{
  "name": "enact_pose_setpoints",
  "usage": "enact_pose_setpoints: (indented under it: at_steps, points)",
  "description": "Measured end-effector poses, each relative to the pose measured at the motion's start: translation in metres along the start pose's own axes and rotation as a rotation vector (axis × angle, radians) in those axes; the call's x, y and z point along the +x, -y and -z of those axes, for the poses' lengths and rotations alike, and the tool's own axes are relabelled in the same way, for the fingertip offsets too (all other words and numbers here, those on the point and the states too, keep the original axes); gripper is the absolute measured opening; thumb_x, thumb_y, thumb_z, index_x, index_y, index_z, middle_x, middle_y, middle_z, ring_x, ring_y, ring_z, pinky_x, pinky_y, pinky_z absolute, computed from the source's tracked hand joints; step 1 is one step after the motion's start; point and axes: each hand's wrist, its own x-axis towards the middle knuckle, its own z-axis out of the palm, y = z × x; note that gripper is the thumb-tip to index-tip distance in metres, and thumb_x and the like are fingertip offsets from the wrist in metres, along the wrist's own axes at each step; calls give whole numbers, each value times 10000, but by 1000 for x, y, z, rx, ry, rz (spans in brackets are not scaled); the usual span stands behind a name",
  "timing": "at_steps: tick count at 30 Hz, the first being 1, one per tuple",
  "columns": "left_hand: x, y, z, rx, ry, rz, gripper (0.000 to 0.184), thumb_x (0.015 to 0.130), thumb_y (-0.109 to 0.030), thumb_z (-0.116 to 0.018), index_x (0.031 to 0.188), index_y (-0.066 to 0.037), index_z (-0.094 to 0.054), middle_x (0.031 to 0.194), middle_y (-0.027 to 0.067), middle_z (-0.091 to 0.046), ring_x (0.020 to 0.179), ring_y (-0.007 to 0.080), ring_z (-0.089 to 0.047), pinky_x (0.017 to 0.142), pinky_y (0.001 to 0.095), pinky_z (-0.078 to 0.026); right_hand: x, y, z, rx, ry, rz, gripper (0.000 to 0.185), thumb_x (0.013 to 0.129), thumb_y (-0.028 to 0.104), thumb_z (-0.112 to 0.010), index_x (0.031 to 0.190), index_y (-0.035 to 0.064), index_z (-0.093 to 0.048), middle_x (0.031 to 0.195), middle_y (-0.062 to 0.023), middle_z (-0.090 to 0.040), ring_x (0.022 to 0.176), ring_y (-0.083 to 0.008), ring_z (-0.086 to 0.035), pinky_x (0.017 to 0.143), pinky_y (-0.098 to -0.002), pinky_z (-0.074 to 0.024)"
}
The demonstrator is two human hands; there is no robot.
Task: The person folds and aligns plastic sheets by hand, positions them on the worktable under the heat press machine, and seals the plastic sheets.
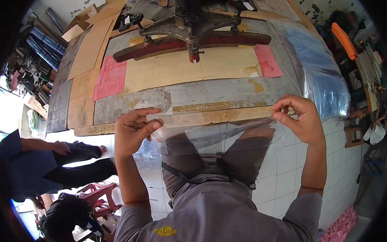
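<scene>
A clear plastic sheet [215, 135] hangs stretched between my two hands, over my lap at the table's front edge. My left hand [137, 128] pinches its left end between thumb and fingers. At the other end my right hand [296, 116] is closed on the sheet's upper right corner. Beyond the hands, a yellow board [191, 67] with pink pieces [110, 78] at its ends lies on the grey work surface [150, 97]. Above that board is a metal press head [192, 29] with a red bar [157, 47].
Stacked clear plastic sheets [324, 73] lie at the table's right side. Brown cardboard [95, 43] lies at the left. A person in dark clothes [28, 161] stands at the left, near a red stool [100, 199]. A wooden stool [353, 136] is at the right.
</scene>
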Motion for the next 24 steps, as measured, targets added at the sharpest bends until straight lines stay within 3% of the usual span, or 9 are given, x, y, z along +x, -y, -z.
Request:
enact_pose_setpoints:
  at_steps: [7, 11, 18, 21, 23, 24]
  points:
    - [8, 0, -10, 28, -8, -11, 335, 914, -71, -846, 1223, 26, -759, 835, 55, -789, 655, 26, -642, 544, 205, -514, 4, -14, -2, -51, -104, -33, 93, 929, 24, -763, 1018, 2, -745, 956, -33, -751, 876, -113, -649, 814, -275, -508]
    - [15, 7, -19, 3, -6, 11, 340, 932, -80, -835, 1251, 11, -756, 829, 37, -780, 668, 18, -630, 580, 202, -511, 8, -38, -17, 113, -246, -55, 146, 971, 25, -721, 1108, 3, -679, 1016, -33, -687, 935, -122, -643, 879, -280, -506]
    - [30, 9, -28, -55, 89, 45, 323, 1039, -78, -707, 1353, -4, -704, 1048, 74, -785, 905, 62, -686, 714, 229, -532, 14, -71, -45, 299, -438, -65, 199, 1019, 27, -666, 1212, 6, -624, 1040, -35, -637, 962, -130, -656, 900, -284, -504]
    - [33, 9, -31, -35, 110, 61, 318, 1056, -93, -685, 1365, -21, -701, 1065, 66, -788, 908, 65, -692, 706, 229, -533, 18, -85, -53, 240, -538, -72, 205, 1043, 78, -665, 1233, 4, -637, 1045, -34, -640, 958, -123, -643, 888, -291, -514]
    - [33, 3, -39, -35, 53, 39, 329, 1058, -98, -681, 1380, -32, -692, 997, 36, -783, 782, 40, -623, 683, 231, -520, 16, -82, -54, 200, -554, -137, 209, 1049, 101, -671, 1231, 4, -643, 1061, -35, -648, 961, -120, -635, 890, -289, -518]
    - [33, 4, -40, -20, 54, 34, 331, 1062, -93, -675, 1385, -21, -679, 1015, 47, -788, 800, 39, -643, 687, 222, -532, 15, -83, -52, 205, -545, -140, 233, 1051, 123, -681, 1248, 7, -638, 1076, -40, -662, 976, -121, -637, 903, -287, -519]
